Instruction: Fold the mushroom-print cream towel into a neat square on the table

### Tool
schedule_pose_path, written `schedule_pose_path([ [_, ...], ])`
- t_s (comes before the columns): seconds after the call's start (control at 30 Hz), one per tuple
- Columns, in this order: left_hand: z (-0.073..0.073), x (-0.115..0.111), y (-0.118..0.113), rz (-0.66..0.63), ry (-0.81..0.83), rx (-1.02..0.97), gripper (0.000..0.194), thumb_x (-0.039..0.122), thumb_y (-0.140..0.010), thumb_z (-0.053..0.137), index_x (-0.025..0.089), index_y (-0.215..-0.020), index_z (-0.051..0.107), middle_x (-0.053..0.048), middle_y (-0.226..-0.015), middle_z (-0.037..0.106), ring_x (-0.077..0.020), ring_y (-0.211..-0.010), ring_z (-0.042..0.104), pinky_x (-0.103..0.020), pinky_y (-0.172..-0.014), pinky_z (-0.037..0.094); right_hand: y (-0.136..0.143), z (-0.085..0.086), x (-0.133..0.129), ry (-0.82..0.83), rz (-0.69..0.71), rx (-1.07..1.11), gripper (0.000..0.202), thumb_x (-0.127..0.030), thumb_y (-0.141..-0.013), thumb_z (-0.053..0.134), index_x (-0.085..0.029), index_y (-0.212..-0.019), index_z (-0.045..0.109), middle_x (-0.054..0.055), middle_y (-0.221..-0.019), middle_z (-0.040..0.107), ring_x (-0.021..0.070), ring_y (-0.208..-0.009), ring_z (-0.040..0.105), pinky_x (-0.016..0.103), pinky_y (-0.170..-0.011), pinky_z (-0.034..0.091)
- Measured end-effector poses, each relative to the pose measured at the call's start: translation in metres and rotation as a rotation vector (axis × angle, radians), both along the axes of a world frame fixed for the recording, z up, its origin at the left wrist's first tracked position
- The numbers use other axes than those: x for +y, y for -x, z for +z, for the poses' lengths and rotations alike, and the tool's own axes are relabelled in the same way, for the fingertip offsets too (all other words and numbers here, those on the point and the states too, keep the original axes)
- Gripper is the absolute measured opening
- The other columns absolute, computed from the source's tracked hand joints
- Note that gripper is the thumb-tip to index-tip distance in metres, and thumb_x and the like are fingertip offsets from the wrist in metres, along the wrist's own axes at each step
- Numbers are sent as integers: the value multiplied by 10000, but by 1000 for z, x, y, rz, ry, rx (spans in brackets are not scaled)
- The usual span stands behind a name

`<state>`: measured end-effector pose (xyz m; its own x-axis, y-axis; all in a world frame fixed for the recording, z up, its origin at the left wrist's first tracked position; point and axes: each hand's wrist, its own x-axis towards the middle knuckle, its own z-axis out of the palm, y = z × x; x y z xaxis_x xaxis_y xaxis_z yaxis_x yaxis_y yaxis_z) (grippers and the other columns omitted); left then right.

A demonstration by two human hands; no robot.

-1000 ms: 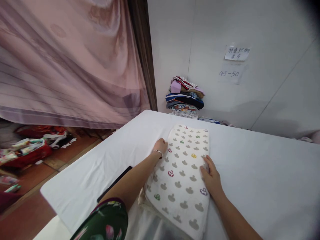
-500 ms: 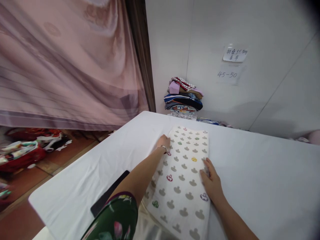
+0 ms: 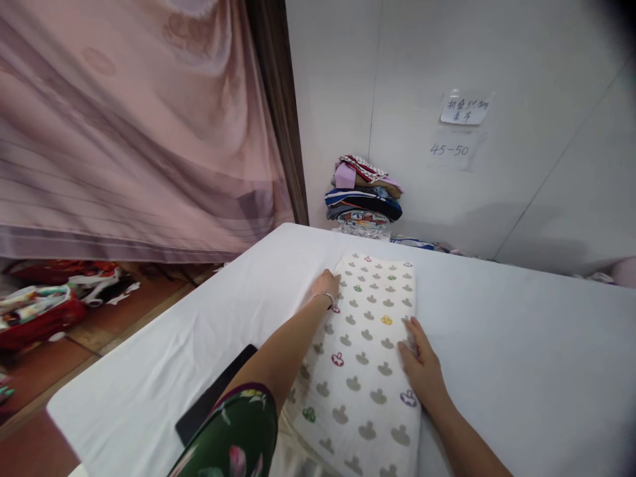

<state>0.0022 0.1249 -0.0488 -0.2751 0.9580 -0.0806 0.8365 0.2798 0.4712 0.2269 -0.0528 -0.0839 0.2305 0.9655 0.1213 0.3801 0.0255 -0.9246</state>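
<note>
A white-covered table (image 3: 517,358) is set against a pale wall (image 3: 338,79), with a pink curtain (image 3: 149,119) hung at ten o'clock. Clock directions are taken from the middle of the patterned cloth (image 3: 370,351), which is laid lengthwise on the table. The cloth is judged light, soft and limp, unlikely to break but easily creased or shifted in its layers; it would be best held by both long edges, with the layers pinched together.

At eleven o'clock, the left hand (image 3: 326,286) is curled at the edge; whether cloth is pinched there cannot be told. At three o'clock, the right hand (image 3: 424,364) is open, its fingers laid along the opposite edge.

A pile of folded fabrics (image 3: 365,195) is seen at twelve, beyond the cloth. At eight, a dark flat object (image 3: 206,404) is partly hidden by the left arm (image 3: 283,344), by which reach along that side could be hampered.
</note>
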Motion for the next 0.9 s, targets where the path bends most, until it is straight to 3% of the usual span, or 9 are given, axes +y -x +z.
schedule_pose_path([
  [0.17,2,2,-2,12,26,30,266,354,-899,366,170,-1008,525,-152,-1041,645,-259,-1005,603,-362,-800,446,-1,-5,2,-4,18,-3,508,-387,-796,495,-254,-1286,468,26,-1465,298,228,-1331,297,367,-1011,394],
  [0.37,13,-3,1,-35,33,34,314,365,-895,384,146,-1071,525,-160,-1069,636,-268,-998,607,-377,-800,466,-1,0,1,15,8,18,517,-391,-788,501,-241,-1281,477,36,-1468,292,246,-1318,321,360,-937,465],
  [0.5,20,-40,-4,-157,-53,45,410,358,-880,430,166,-1242,434,-125,-1301,502,-209,-1196,472,-322,-986,365,0,6,0,39,12,37,531,-393,-775,504,-238,-1282,478,40,-1475,276,276,-1294,354,352,-812,535],
  [0.57,19,-69,-7,-282,-110,74,491,398,-863,454,191,-1304,389,-85,-1407,392,-196,-1300,338,-313,-1073,254,-1,6,0,23,11,18,526,-386,-776,501,-229,-1278,483,45,-1468,291,272,-1293,357,362,-855,516],
  [0.67,8,-107,-5,-537,-170,207,640,536,-853,386,181,-1379,304,-75,-1494,222,-234,-1378,141,-404,-1123,108,-2,2,1,-20,1,-16,520,-382,-775,504,-224,-1271,494,49,-1454,321,254,-1300,350,369,-957,448],
  [0.8,-7,-123,4,-518,-27,253,729,632,-838,263,171,-1404,269,-75,-1508,162,-241,-1387,88,-439,-1115,93,-3,-5,3,-40,6,-41,526,-394,-766,509,-232,-1266,500,51,-1457,316,241,-1300,350,358,-966,434],
  [0.9,-4,-117,5,-512,-5,239,742,645,-828,255,183,-1408,257,-64,-1512,147,-229,-1391,58,-436,-1117,65,-5,-6,6,-36,9,-84,533,-395,-765,489,-204,-1263,504,74,-1453,320,245,-1304,341,368,-975,422],
])
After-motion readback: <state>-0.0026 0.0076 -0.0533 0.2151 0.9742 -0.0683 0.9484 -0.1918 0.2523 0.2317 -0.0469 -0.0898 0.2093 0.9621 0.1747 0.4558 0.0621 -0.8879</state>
